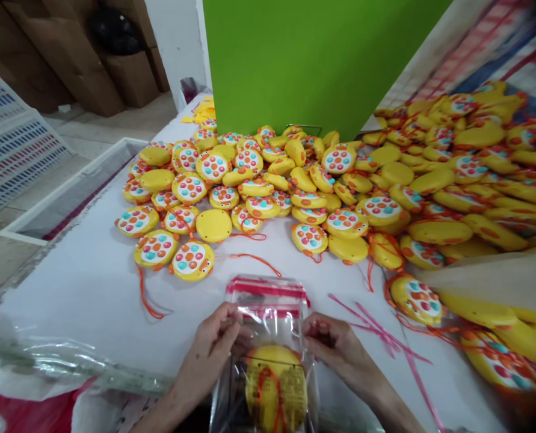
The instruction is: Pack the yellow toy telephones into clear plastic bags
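Observation:
A clear plastic bag (268,319) with red bands along its top edge lies at the near edge of the table, with a yellow toy (275,388) and its orange cord inside. My left hand (216,337) pinches the bag's left side below the red bands. On the opposite side, my right hand (331,340) has its fingers closed on the bag's edge. Beyond my hands spreads a large pile of yellow toys (254,186) with coloured buttons and orange cords.
A green panel (313,60) stands behind the pile. Pink ribbons (385,337) lie on the white table (91,288) right of my right hand. Left of the table are a white tray (28,233), a plastic basket (19,144) and cardboard boxes (69,60).

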A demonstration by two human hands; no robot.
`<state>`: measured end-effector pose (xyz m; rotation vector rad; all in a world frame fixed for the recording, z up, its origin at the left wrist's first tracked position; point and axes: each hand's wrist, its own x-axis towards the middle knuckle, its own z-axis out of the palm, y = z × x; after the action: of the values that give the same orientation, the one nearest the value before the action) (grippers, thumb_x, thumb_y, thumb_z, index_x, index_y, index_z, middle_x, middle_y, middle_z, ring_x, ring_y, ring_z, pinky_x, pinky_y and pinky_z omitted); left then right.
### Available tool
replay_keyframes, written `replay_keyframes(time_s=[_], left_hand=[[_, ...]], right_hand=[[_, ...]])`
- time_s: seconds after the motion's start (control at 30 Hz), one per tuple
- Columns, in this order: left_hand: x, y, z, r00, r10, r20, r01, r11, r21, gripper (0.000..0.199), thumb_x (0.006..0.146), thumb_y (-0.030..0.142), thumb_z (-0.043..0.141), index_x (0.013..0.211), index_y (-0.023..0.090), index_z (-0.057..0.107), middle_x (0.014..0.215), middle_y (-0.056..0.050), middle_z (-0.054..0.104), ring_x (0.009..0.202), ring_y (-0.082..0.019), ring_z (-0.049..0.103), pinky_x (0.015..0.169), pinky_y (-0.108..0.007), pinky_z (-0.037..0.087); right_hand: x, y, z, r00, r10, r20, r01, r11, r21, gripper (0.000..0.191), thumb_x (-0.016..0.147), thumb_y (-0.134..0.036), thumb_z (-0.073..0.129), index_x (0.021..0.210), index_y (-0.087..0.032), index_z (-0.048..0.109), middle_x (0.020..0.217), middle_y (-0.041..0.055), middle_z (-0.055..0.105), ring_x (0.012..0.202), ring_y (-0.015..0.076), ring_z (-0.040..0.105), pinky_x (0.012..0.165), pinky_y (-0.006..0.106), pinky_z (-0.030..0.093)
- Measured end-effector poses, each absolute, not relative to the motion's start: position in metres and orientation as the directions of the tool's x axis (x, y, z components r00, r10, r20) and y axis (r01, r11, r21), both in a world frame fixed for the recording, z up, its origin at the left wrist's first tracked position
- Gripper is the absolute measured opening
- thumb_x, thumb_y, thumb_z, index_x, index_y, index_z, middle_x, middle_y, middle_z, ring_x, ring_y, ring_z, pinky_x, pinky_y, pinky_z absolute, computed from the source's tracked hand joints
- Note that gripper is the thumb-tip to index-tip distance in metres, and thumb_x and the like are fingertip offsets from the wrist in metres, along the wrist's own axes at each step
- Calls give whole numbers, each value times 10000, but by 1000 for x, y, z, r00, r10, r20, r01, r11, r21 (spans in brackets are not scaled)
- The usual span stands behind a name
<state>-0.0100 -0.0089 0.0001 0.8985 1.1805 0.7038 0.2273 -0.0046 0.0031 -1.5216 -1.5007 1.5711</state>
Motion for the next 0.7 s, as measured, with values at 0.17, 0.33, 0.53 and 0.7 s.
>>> replay_keyframes(time_s=[0.17, 0.33, 0.53, 0.7], left_hand=[[-12, -5, 1, 195, 886, -420, 154, 395, 906, 182, 817, 327, 460, 716, 192, 525, 645, 14, 574, 645, -147, 553, 597, -226, 422], [-8, -5, 7, 177, 880, -441, 170, 414, 894, 191, 778, 260, 411, 626, 183, 497, 643, 3, 569, 634, -143, 529, 587, -231, 405], [-43, 1, 28, 89, 915, -393, 141, 379, 914, 188, 694, 261, 551, 619, 208, 387, 565, 27, 568, 580, -147, 569, 522, -228, 424], [-135, 49, 102, -408, 903, 132, 418, 56, 907, 95, 737, 237, 574, 732, 196, 488, 863, 4, 687, 911, -206, 639, 824, -376, 491]], right_hand=[[232, -12, -10, -220, 877, -426, 255, -370, -893, 134, 763, -283, 499, 718, -162, 538, 529, -69, 378, 473, 73, 328, 463, 208, 267], [236, -13, 0, -154, 917, -368, 371, -291, -882, 219, 784, -272, 428, 640, -165, 555, 527, -24, 468, 516, 106, 446, 519, 237, 369], [308, -19, 8, -97, 941, -324, 583, -210, -785, 275, 812, -434, 501, 854, -196, 634, 763, 53, 665, 717, 181, 635, 655, 278, 535], [356, -36, -32, -31, 999, 14, 895, 34, -445, 559, 603, -492, 660, 1078, -198, 659, 1173, 137, 624, 1087, 351, 567, 843, 454, 526]])
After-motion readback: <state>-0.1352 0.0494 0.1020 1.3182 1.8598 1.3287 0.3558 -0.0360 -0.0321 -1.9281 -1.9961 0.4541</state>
